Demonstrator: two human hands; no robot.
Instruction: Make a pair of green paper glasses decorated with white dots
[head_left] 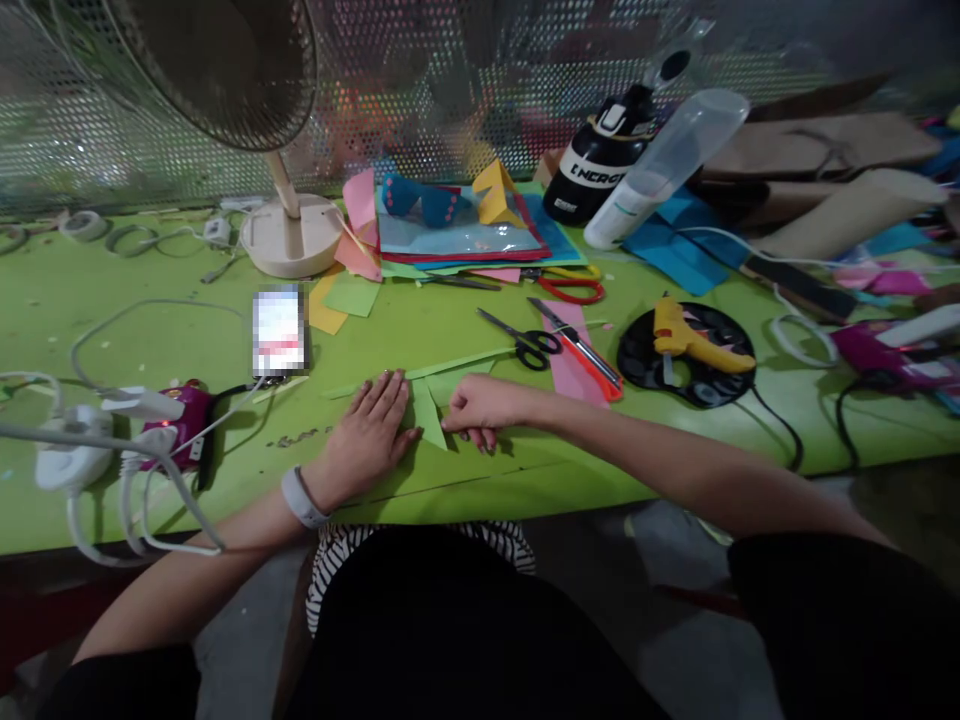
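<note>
A person's left hand (373,432) is pressing flat, fingers spread, on a green paper piece (427,412) lying on the green table (525,470), while the right hand (480,408), fingers curled together, is pinching its edge. Black scissors (525,342) are lying at one o'clock.

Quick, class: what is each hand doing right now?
Left hand: open, flat on the green paper.
Right hand: curled, pressing the paper's edge.
</note>
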